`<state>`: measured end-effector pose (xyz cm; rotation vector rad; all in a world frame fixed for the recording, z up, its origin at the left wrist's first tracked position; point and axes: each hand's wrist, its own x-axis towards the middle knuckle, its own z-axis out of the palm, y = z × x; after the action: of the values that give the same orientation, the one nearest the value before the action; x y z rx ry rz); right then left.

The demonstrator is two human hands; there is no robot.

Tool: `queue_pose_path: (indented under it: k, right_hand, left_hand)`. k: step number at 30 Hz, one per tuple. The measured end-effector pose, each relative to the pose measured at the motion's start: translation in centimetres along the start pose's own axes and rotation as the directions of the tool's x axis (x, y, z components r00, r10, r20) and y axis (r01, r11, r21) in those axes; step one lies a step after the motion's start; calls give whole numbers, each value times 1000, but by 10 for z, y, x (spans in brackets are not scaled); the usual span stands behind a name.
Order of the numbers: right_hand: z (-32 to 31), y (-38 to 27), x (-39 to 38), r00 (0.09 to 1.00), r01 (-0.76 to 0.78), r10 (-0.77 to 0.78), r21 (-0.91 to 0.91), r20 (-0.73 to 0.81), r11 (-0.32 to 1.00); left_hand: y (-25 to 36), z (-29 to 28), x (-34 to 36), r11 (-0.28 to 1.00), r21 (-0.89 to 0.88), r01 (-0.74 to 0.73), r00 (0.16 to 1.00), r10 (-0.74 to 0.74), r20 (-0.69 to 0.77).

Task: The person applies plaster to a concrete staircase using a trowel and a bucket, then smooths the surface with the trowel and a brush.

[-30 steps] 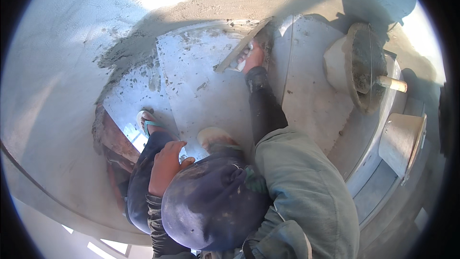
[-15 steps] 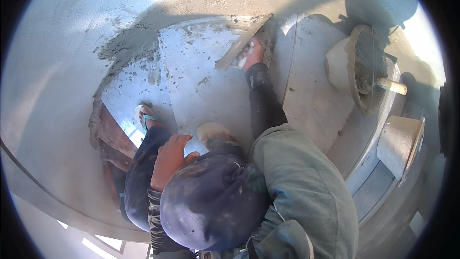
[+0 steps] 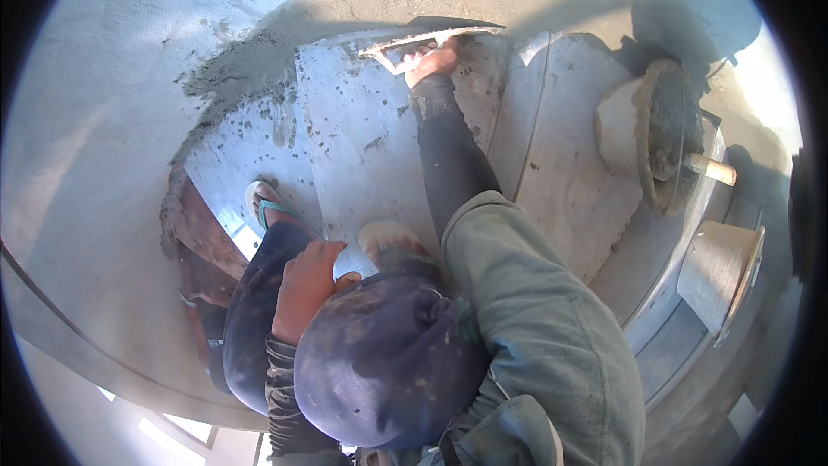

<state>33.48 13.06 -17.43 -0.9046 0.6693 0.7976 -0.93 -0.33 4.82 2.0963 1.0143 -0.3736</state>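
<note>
My right hand (image 3: 434,62) is closed around the handle of a long plastering float (image 3: 392,43). The float's blade is seen nearly edge-on, up against the lower strip of wet grey mortar (image 3: 345,7) on the wall. My left hand (image 3: 304,289) rests by my left knee, holding nothing, its thumb apart from the fingers. Part of that hand is hidden by the knee. Below the float lie pale boards (image 3: 371,173) spotted with mortar, and my sandalled feet stand on them.
At the right a mortar-caked bucket (image 3: 621,121) lies tilted, a tool with a wooden handle (image 3: 711,168) sticking out of its mouth. Nearer stands a second pale bucket (image 3: 716,272). A darker patch of mortar (image 3: 228,78) covers the wall at the left.
My right hand has moved up and a little left, toward the wall. The float has turned from a steep slant to nearly level. The left hand stays put.
</note>
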Motion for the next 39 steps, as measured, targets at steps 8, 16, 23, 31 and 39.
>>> queue_pose_path:
  k: [8, 16, 23, 31, 39]
  right_hand:
    - [-31, 53, -46, 1000, -15, 14, -63, -8, 998]
    - [-50, -21, -11, 996, 59, -60, 21, 73, 998]
    - [-15, -23, 12, 995, 55, -68, 170, 71, 984]
    - [-19, -23, -10, 960, -108, 49, 204, 275, 973]
    - [-35, -6, -26, 977, -63, 29, 159, 210, 985]
  left_hand:
    - [-5, -3, -3, 999, -34, -23, 999, 23, -27]
    - [-8, 8, -3, 1000, 15, 18, 999, -19, 35]
    - [-8, 10, 7, 1000, -4, -15, 1000, 15, 21]
    - [-1, 11, 8, 1000, 24, 4, 1000, -4, 13]
    - [0, 4, 9, 999, 38, -37, 999, 37, -12]
